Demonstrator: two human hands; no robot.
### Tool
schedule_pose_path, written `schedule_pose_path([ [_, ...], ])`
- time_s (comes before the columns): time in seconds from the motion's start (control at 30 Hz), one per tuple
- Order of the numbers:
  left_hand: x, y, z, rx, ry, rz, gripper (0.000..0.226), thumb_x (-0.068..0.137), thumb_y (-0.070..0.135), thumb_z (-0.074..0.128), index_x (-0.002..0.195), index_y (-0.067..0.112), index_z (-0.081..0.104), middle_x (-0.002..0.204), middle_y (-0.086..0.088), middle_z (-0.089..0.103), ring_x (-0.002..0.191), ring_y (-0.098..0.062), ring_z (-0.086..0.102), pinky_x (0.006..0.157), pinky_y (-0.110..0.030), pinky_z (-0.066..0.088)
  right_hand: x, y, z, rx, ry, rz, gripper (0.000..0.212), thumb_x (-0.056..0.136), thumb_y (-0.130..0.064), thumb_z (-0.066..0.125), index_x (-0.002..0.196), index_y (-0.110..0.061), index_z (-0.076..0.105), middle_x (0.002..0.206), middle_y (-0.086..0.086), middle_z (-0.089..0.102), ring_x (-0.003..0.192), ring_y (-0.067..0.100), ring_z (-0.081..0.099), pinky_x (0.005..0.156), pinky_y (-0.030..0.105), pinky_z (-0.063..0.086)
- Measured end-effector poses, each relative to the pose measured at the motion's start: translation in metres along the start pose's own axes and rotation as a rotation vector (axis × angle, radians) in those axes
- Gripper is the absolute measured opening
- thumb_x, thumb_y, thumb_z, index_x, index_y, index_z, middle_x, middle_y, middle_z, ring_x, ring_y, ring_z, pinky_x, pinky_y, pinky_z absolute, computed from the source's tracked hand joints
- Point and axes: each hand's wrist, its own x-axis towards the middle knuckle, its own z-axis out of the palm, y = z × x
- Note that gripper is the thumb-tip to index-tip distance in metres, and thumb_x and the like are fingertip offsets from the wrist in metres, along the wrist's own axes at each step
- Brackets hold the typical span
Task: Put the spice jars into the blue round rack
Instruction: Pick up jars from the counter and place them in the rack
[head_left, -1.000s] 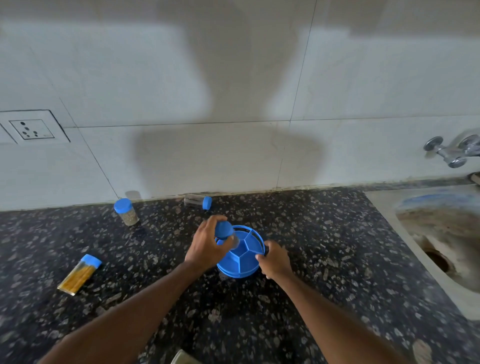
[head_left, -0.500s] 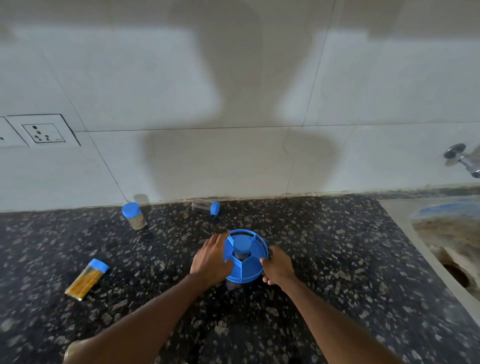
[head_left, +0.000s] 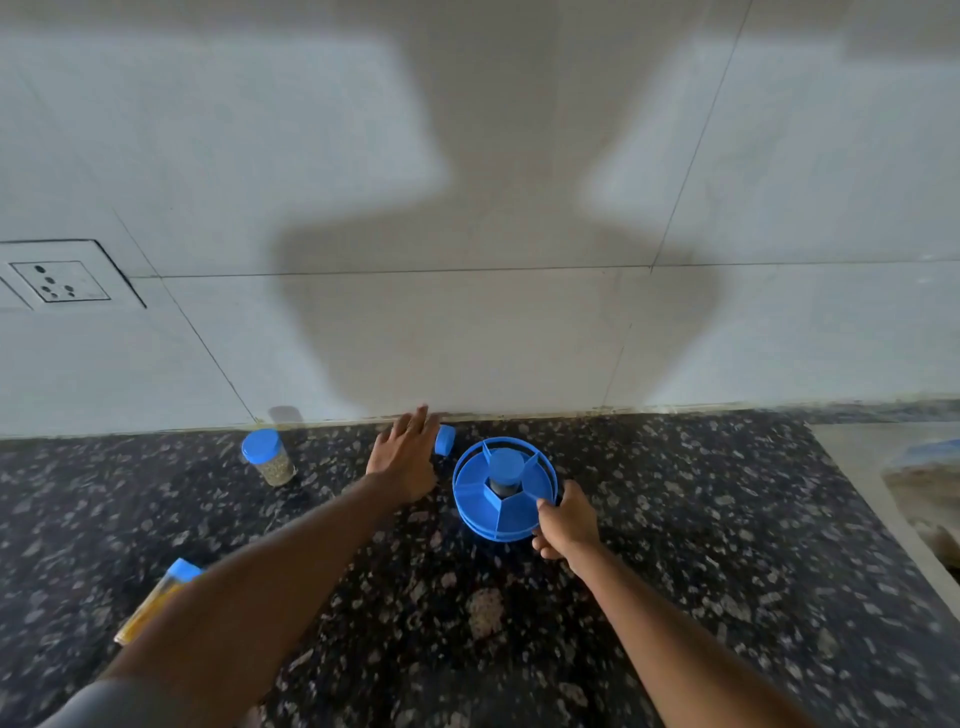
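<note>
Since half a second ago the left hand (head_left: 404, 457) has let go of the blue round rack (head_left: 505, 489) and reached away toward 11 o'clock of it, where it now lies palm down with its fingers (head_left: 415, 423) straight and slightly spread, holding nothing, their tips close to the wall edge. Just right of those fingers the blue cap of a lying jar (head_left: 444, 439) shows; its body is hidden behind the hand, so whether the hand touches it cannot be told. The right hand (head_left: 566, 522) has stayed at the rack, at about 4 o'clock on its rim, with the fingers curled and pinching the rim's edge. The rack sits on the dark speckled surface (head_left: 675, 545), near the wall, and is divided by spokes into wedge compartments around a hub. One jar with a blue cap (head_left: 505, 467) stands upright in the compartment toward 12 o'clock; the other compartments in view are bare. At 9 o'clock of the rack, well apart from it, an upright jar (head_left: 269, 457) of pale grainy spice stands on the surface. Farther toward 8 o'clock a jar of yellow spice (head_left: 156, 597) lies on its side, partly covered by the left forearm.
</note>
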Motion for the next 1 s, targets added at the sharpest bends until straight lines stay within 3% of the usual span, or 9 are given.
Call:
schedule_pose_path([
  [0.07, 0.014, -0.002, -0.003, 0.076, -0.081, 0.019, 0.088, 0.089, 0.014, 0.058, 0.158, 0.018, 0.005, 0.169, -0.004, 0.001, 0.154, -0.029, 0.006, 0.121, -0.051, 0.018, 0.002, -0.001, 0.0, -0.019, 0.011, -0.026, 0.036, 0.101, -0.023, 0.052, 0.137, -0.017, 0.046, 0.091, 0.011, 0.071, 0.05, 0.016, 0.061, 0.041, 0.026, 0.053],
  [0.13, 0.019, -0.001, -0.001, 0.127, -0.125, 0.025, 0.087, 0.089, 0.02, 0.059, 0.158, 0.017, 0.006, 0.166, -0.006, 0.011, 0.151, -0.031, 0.013, 0.12, -0.051, 0.021, 0.005, 0.002, -0.001, -0.04, 0.018, -0.058, 0.044, 0.102, -0.028, 0.052, 0.145, -0.019, 0.046, 0.09, 0.007, 0.072, 0.051, 0.014, 0.062, 0.04, 0.025, 0.053],
  [0.33, 0.0, 0.004, 0.013, 0.23, -0.014, -0.105, 0.069, 0.082, 0.021, 0.068, 0.144, 0.029, 0.039, 0.142, -0.009, 0.036, 0.13, -0.032, 0.042, 0.103, -0.046, 0.043, -0.002, 0.007, -0.01, -0.003, 0.003, -0.105, 0.043, 0.103, -0.02, 0.049, 0.146, -0.023, 0.051, 0.076, 0.007, 0.07, 0.047, 0.013, 0.056, 0.039, 0.026, 0.048],
  [0.43, -0.02, 0.0, 0.022, 0.231, 0.046, -0.143, 0.065, 0.082, 0.03, 0.072, 0.14, 0.027, 0.043, 0.138, -0.007, 0.04, 0.126, -0.029, 0.046, 0.098, -0.044, 0.047, -0.007, 0.012, -0.014, 0.001, -0.025, -0.085, 0.042, 0.102, -0.018, 0.047, 0.142, -0.025, 0.057, 0.073, 0.008, 0.068, 0.046, 0.014, 0.054, 0.039, 0.027, 0.047],
  [0.6, -0.062, 0.003, 0.017, -0.041, 0.307, -0.151, 0.052, 0.076, 0.048, 0.068, 0.114, 0.015, 0.054, 0.112, -0.005, 0.059, 0.104, -0.029, 0.062, 0.081, -0.043, 0.051, -0.031, 0.023, -0.018, -0.023, -0.054, -0.072, 0.047, 0.1, -0.017, 0.048, 0.144, -0.03, 0.055, 0.074, 0.007, 0.07, 0.048, 0.013, 0.056, 0.041, 0.026, 0.049],
  [0.7, -0.09, 0.013, 0.015, -0.264, 0.43, -0.154, 0.051, 0.076, 0.052, 0.067, 0.111, 0.017, 0.053, 0.106, -0.002, 0.062, 0.09, -0.029, 0.064, 0.074, -0.042, 0.052, -0.047, 0.031, -0.017, -0.054, -0.045, -0.065, 0.048, 0.099, -0.019, 0.049, 0.145, -0.031, 0.055, 0.076, 0.006, 0.072, 0.051, 0.013, 0.059, 0.041, 0.025, 0.051],
  [0.8, -0.113, 0.029, 0.021, -0.511, 0.364, -0.143, 0.053, 0.076, 0.053, 0.067, 0.118, 0.022, 0.053, 0.109, 0.004, 0.062, 0.088, -0.022, 0.062, 0.074, -0.04, 0.053, -0.065, 0.041, -0.016, -0.059, -0.062, -0.063, 0.046, 0.099, -0.02, 0.049, 0.143, -0.031, 0.056, 0.076, 0.006, 0.071, 0.054, 0.013, 0.06, 0.041, 0.024, 0.051],
  [1.0, -0.143, 0.051, 0.039, -0.598, 0.279, -0.104, 0.056, 0.076, 0.052, 0.066, 0.124, 0.026, 0.054, 0.116, 0.007, 0.06, 0.095, -0.015, 0.061, 0.079, -0.039, 0.054, -0.094, 0.066, -0.017, -0.038, -0.075, -0.059, 0.043, 0.101, -0.022, 0.049, 0.142, -0.029, 0.058, 0.076, 0.006, 0.071, 0.054, 0.014, 0.06, 0.043, 0.026, 0.053],
])
